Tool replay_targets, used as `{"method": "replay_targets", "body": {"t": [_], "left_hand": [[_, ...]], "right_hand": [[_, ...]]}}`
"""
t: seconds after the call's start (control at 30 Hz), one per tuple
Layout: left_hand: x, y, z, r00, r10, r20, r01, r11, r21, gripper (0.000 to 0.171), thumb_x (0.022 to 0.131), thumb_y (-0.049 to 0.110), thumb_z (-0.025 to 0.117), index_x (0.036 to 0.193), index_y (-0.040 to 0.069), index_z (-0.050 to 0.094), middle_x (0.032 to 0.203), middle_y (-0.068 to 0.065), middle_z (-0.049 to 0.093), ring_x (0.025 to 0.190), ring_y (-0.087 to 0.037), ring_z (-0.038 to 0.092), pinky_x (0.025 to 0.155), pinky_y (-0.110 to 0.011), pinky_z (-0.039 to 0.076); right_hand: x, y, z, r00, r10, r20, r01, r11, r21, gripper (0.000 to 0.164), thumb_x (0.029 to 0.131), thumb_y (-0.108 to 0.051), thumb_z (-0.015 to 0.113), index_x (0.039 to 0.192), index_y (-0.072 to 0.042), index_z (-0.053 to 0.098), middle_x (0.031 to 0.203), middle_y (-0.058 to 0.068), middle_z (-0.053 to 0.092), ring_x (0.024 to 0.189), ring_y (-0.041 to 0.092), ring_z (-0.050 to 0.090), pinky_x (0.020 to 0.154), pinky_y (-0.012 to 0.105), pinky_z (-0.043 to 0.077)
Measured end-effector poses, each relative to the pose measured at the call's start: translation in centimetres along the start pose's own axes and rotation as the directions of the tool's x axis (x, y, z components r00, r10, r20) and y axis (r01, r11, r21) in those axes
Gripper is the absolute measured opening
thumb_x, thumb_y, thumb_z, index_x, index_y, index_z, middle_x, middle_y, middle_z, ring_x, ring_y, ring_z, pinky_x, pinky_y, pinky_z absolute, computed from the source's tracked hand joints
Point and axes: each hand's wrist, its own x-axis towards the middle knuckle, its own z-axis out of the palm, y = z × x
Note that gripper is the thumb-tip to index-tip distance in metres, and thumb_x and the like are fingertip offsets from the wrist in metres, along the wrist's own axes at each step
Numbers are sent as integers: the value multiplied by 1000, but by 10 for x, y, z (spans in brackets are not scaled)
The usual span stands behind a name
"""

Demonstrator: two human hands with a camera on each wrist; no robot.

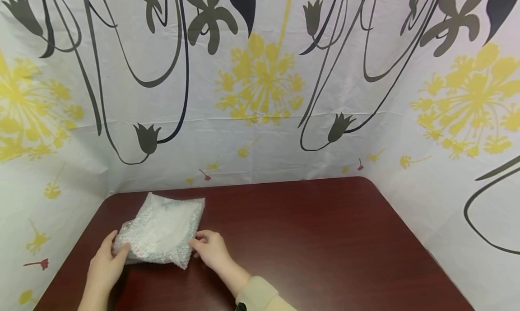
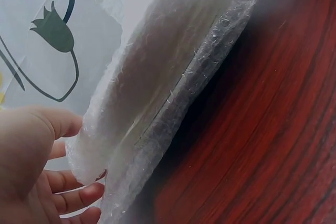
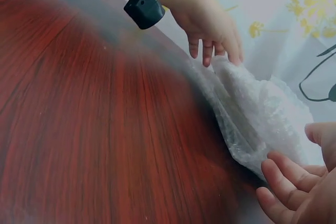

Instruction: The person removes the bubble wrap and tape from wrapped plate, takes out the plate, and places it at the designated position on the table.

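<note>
A flat package in clear bubble wrap (image 1: 162,229) lies at the left part of the dark red table (image 1: 308,248). Its wrap is loose and crinkled, and a pale flat content shows through. At its near left corner, my left hand (image 1: 104,261) holds the edge, thumb on top and fingers lower down. My right hand (image 1: 212,250) is at the right edge, thumb and forefinger right at the wrap. In the left wrist view, the side of the bubble wrap (image 2: 163,87) shows folded layers. The right wrist view has both hands at opposite ends of it.
White cloth (image 1: 260,153) printed with grey and yellow flowers hangs behind the table and along both sides. The table's rounded back corners meet the cloth. A black strap with a device (image 3: 147,3) sits on the left wrist.
</note>
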Motion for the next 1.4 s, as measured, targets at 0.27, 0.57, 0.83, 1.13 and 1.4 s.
{"method": "replay_targets", "body": {"t": [0.27,0.57,0.83,1.13,1.4], "left_hand": [[7,-3,-1,995,-60,75,65,996,-63,70,100,36,43,149,-6,15,133,-40,33,120,-55,37,97,-65,29],[8,-5,-3,997,-70,37,73,991,-108,67,98,30,49,146,-7,22,127,-35,39,118,-53,43,94,-60,35],[11,-3,-4,994,-82,76,89,991,-101,68,98,32,47,147,-6,19,131,-43,37,120,-53,39,95,-62,33],[12,6,-2,995,-72,74,80,991,-103,68,96,21,53,150,-2,18,135,-42,32,123,-54,35,97,-63,30],[9,14,-2,998,-48,38,51,994,-96,70,90,13,60,148,-3,23,130,-41,39,120,-52,39,94,-63,33]], "right_hand": [[3,3,8,999,47,-22,-45,995,88,28,87,-12,68,109,5,63,66,1,63,57,24,65,49,25,47],[3,0,15,996,84,-40,-79,992,103,21,85,-9,70,103,2,64,62,1,62,50,14,60,48,29,49],[7,-6,16,991,123,-57,-117,988,104,13,86,-12,69,91,-1,64,69,1,61,53,15,60,52,34,52],[12,-8,19,984,139,-110,-130,988,81,18,84,-7,70,74,-6,55,64,-1,51,49,11,49,49,31,50],[12,-7,21,982,127,-137,-116,989,88,20,82,-3,68,72,-7,51,64,-2,47,52,9,47,48,25,46]]}}
